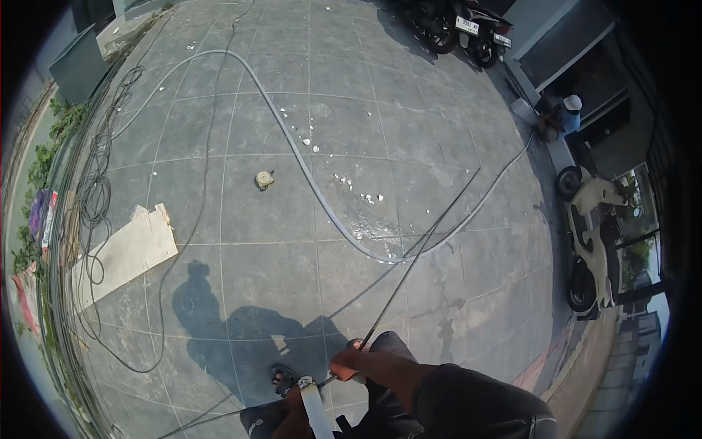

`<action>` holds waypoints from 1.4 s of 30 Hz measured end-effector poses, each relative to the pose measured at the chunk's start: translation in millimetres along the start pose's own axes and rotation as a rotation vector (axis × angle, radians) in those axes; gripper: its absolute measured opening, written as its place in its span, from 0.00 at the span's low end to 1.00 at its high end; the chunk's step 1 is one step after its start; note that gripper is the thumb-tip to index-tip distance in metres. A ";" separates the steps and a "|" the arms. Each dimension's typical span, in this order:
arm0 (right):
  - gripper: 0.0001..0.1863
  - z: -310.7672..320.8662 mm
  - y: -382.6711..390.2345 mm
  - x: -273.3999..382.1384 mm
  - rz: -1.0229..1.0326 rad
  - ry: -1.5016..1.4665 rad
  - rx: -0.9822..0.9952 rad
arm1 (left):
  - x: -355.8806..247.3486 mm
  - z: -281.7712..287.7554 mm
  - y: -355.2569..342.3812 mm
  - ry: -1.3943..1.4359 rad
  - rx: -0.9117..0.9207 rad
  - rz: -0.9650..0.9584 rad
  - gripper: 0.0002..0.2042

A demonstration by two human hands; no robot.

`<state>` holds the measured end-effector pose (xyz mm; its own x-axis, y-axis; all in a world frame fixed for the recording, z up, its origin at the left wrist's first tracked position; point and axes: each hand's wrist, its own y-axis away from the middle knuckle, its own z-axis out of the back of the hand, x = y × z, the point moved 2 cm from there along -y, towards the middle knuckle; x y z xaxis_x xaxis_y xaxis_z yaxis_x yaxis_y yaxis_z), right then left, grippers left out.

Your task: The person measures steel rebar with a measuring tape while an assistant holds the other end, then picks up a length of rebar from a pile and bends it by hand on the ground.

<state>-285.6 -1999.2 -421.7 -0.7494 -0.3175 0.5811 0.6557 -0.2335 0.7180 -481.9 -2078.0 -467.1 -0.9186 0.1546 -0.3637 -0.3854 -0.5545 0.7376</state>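
My right hand (347, 365) is closed around a long thin dark rod (402, 282), which slants up and away to the right over the paving. Closer to my body, my left hand (304, 388) is beside the same rod's line, between my knees. Its fingers are mostly hidden, so its grip is unclear. A whitish flat strip (315, 410) runs along my left forearm; whether that hand holds it does not show. My sandalled foot (283, 380) is just left of that hand. Ahead, a grey flexible hose (311, 179) curves across the floor and passes beneath the rod.
A pale board (128, 256) and loose coils of dark cable (95, 197) lie at left. A small round yellowish object (264, 179) and white fragments (365, 197) sit on the tiles. At right are a person (567, 117) and a cream scooter (596, 234); motorcycles (461, 33) stand far off.
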 end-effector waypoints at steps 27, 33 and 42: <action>0.11 -24.9 -46.9 -34.8 0.020 0.049 -0.059 | 9.2 -6.3 -36.7 0.092 -0.108 0.132 0.21; 0.10 -33.3 -47.7 -42.1 -0.035 -0.009 -0.041 | 5.4 -10.0 -45.2 -0.016 -0.002 0.023 0.22; 0.11 -22.4 -62.2 -42.0 -0.009 0.018 -0.045 | 8.7 0.2 -47.0 0.103 -0.132 0.168 0.22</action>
<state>-292.8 -1991.9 -499.3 -0.7534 -0.3319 0.5677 0.6531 -0.2771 0.7048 -471.8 -2050.4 -504.8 -0.9524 -0.0294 -0.3033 -0.2069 -0.6683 0.7146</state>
